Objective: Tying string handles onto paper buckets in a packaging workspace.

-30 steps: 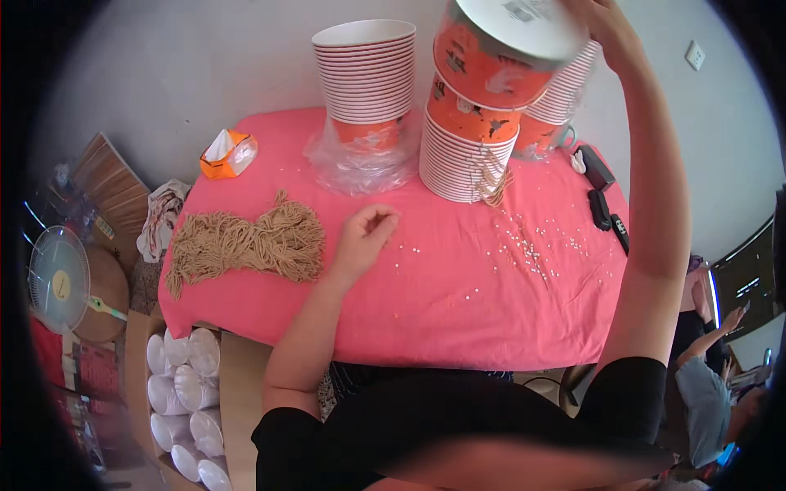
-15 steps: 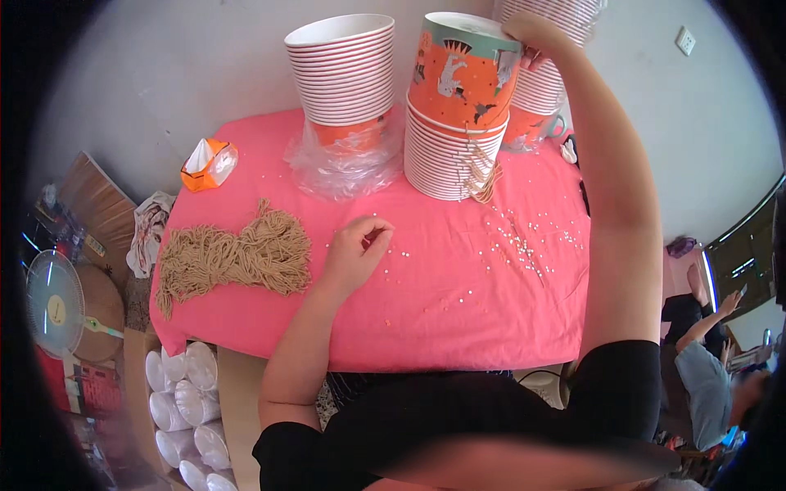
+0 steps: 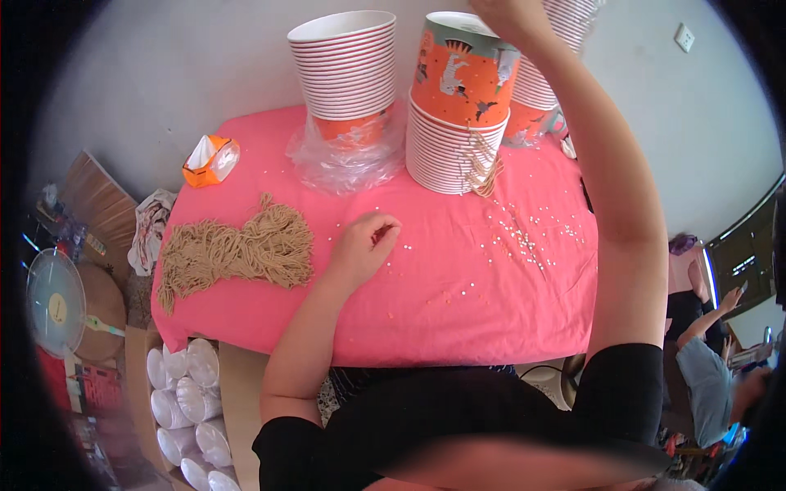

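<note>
My left hand (image 3: 366, 247) rests on the pink cloth, its fingers loosely curled with nothing visible in them. Beside it lies a thick bundle of tan cord (image 3: 233, 252). My right arm reaches far across, and my right hand (image 3: 517, 18) is above the back right edge of a stack of upside-down paper buckets (image 3: 463, 82), orange and green with animal pictures. Its fingers are partly out of the picture, so their hold is hidden. Tan cords (image 3: 485, 168) hang along the white rims on that stack's right side.
An upright bucket stack (image 3: 344, 69) in crumpled clear plastic stands left; another stack (image 3: 536, 86) stands behind. Small white bits (image 3: 524, 241) are scattered over the tablecloth (image 3: 426, 327). An orange tissue pack (image 3: 210, 161) lies back left. A carton of clear cups (image 3: 190, 401) sits below.
My right hand has moved up and left, from the side of the upside-down bucket stack to above its top back edge. My left hand has shifted slightly right.
</note>
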Action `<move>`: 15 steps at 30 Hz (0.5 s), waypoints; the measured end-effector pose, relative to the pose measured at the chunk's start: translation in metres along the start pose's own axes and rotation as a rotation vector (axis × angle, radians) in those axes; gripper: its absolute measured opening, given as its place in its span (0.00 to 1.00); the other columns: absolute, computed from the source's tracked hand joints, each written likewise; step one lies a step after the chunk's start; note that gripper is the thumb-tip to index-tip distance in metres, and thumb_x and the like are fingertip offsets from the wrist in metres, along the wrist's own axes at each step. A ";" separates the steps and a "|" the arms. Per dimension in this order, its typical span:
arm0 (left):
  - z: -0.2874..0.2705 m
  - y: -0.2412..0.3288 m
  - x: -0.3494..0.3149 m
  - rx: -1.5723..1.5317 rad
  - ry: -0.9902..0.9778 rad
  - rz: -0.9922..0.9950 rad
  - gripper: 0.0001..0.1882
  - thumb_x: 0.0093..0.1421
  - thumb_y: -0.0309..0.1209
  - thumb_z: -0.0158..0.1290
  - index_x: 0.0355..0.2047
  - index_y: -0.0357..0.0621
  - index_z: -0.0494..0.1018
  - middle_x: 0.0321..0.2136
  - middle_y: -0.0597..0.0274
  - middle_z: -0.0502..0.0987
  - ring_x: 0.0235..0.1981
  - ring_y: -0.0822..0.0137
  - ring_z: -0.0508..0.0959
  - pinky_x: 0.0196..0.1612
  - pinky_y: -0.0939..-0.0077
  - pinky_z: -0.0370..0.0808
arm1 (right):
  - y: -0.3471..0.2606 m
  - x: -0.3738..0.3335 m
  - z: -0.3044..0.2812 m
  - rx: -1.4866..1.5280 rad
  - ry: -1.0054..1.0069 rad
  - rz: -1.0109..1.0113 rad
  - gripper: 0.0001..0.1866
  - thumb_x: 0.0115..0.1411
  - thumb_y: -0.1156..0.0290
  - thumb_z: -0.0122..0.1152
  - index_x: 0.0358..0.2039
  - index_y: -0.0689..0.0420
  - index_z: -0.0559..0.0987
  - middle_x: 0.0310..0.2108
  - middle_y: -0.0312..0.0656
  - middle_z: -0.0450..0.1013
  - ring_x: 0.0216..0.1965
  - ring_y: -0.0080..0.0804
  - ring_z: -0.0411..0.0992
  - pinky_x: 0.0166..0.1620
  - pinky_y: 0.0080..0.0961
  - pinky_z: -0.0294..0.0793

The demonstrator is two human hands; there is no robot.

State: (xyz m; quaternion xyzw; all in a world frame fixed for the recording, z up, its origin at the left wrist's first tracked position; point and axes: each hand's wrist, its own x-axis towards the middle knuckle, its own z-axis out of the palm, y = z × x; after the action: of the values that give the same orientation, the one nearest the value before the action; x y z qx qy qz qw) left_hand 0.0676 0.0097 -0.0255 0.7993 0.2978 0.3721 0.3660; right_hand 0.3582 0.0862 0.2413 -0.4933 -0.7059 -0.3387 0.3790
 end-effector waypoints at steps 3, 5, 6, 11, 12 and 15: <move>-0.001 -0.002 -0.002 0.032 -0.023 0.038 0.07 0.60 0.28 0.54 0.36 0.37 0.74 0.29 0.55 0.77 0.28 0.64 0.77 0.33 0.72 0.74 | -0.049 0.005 0.011 0.079 -0.097 -0.112 0.10 0.58 0.66 0.56 0.36 0.58 0.78 0.36 0.51 0.74 0.39 0.54 0.73 0.44 0.44 0.73; -0.001 0.000 -0.002 0.045 -0.015 0.033 0.07 0.59 0.28 0.54 0.36 0.37 0.74 0.29 0.55 0.77 0.28 0.63 0.77 0.33 0.71 0.74 | -0.070 0.015 0.023 0.070 -0.203 -0.092 0.10 0.57 0.66 0.56 0.37 0.58 0.78 0.38 0.50 0.74 0.40 0.53 0.73 0.45 0.45 0.73; 0.000 0.000 -0.002 0.052 -0.019 0.029 0.07 0.59 0.28 0.54 0.36 0.38 0.75 0.30 0.55 0.77 0.28 0.62 0.77 0.33 0.71 0.74 | -0.076 0.019 0.031 0.076 -0.200 -0.097 0.10 0.57 0.66 0.56 0.37 0.58 0.78 0.38 0.50 0.74 0.40 0.53 0.73 0.45 0.45 0.73; 0.001 0.000 -0.001 0.053 -0.001 0.058 0.06 0.59 0.28 0.54 0.34 0.40 0.75 0.30 0.55 0.77 0.28 0.60 0.78 0.33 0.69 0.74 | -0.092 0.032 0.079 0.047 -0.229 -0.234 0.10 0.56 0.68 0.54 0.35 0.57 0.80 0.36 0.50 0.77 0.38 0.50 0.76 0.43 0.43 0.75; 0.001 0.000 -0.001 0.071 0.000 0.070 0.05 0.59 0.28 0.54 0.34 0.40 0.74 0.29 0.55 0.77 0.28 0.59 0.78 0.33 0.68 0.74 | -0.094 0.038 0.086 -0.049 -0.450 -0.169 0.10 0.56 0.68 0.54 0.33 0.56 0.81 0.35 0.50 0.78 0.38 0.50 0.76 0.43 0.43 0.76; 0.000 0.001 0.000 0.091 0.000 0.090 0.05 0.59 0.28 0.54 0.33 0.40 0.74 0.28 0.56 0.76 0.28 0.59 0.78 0.33 0.68 0.74 | -0.091 0.047 0.096 -0.032 -0.470 -0.179 0.11 0.55 0.67 0.53 0.32 0.56 0.82 0.34 0.51 0.78 0.36 0.50 0.77 0.41 0.43 0.76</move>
State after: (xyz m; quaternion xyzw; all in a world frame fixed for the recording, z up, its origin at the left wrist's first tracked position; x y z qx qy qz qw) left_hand 0.0679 0.0094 -0.0251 0.8275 0.2783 0.3745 0.3123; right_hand 0.2416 0.1625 0.2266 -0.5000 -0.8101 -0.2582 0.1648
